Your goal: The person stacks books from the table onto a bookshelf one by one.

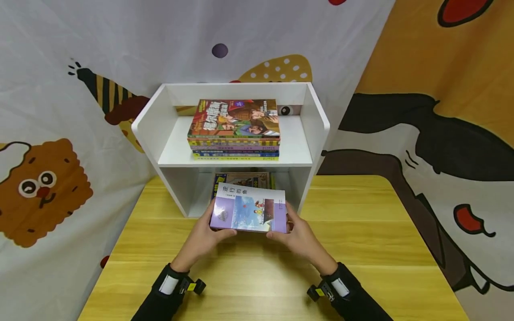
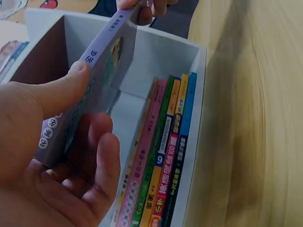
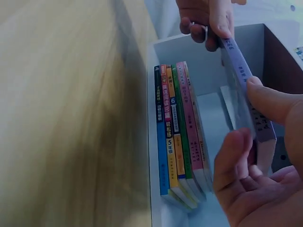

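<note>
A purple-and-white paperback book (image 1: 249,209) with a blue picture on its cover is held level in front of the lower shelf. My left hand (image 1: 205,234) grips its left end, thumb along the near edge and fingers beneath. On the other end, my right hand (image 1: 299,236) holds it the same way. The purple spine (image 2: 90,56) faces me in the left wrist view. Behind the held book, a stack of books (image 3: 177,127) lies in the lower compartment, spines outward; the head view shows only its top cover, partly hidden.
A white two-tier shelf (image 1: 172,167) stands at the back of the wooden table (image 1: 353,249). Its upper tier bears another stack of books (image 1: 234,129) with a red comic-style cover on top. A printed cloth (image 1: 120,35) hangs behind.
</note>
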The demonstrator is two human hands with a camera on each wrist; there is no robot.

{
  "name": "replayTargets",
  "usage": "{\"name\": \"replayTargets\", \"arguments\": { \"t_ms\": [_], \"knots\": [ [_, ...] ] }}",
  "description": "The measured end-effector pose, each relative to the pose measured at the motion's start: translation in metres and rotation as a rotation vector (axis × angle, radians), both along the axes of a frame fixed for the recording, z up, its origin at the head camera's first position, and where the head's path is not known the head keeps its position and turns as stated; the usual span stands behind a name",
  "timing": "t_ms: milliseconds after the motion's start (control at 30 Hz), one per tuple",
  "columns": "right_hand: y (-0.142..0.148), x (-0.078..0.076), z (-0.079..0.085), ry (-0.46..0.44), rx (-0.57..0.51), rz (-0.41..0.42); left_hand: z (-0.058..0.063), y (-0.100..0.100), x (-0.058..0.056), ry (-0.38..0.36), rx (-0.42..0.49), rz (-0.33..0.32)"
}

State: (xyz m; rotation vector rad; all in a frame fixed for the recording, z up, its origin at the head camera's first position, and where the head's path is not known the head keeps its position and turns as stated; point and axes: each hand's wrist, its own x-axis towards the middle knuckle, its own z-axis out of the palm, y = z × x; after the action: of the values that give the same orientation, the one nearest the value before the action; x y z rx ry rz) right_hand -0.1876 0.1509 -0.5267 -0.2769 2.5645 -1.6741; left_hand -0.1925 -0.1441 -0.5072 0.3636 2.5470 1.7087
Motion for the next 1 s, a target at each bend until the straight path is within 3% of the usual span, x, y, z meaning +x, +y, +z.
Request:
{"name": "replayTargets", "arguments": {
  "t_ms": [200, 400, 700, 1000],
  "knots": [
    [-0.005, -0.024, -0.006, -0.033, 0.103, 0.041, -0.034, -0.008, -0.023, -0.009, -0.059, 0.062],
    [-0.010, -0.034, -0.016, -0.066, 0.102, 0.090, -0.052, -0.012, -0.029, -0.039, -0.099, 0.091],
    [-0.012, -0.034, -0.021, -0.056, 0.060, 0.119, -0.051, -0.013, -0.022, -0.051, -0.101, 0.173],
    [-0.013, -0.037, -0.025, -0.076, 0.094, 0.075, -0.055, -0.021, -0.025, -0.023, -0.120, 0.145]
  ]
}}
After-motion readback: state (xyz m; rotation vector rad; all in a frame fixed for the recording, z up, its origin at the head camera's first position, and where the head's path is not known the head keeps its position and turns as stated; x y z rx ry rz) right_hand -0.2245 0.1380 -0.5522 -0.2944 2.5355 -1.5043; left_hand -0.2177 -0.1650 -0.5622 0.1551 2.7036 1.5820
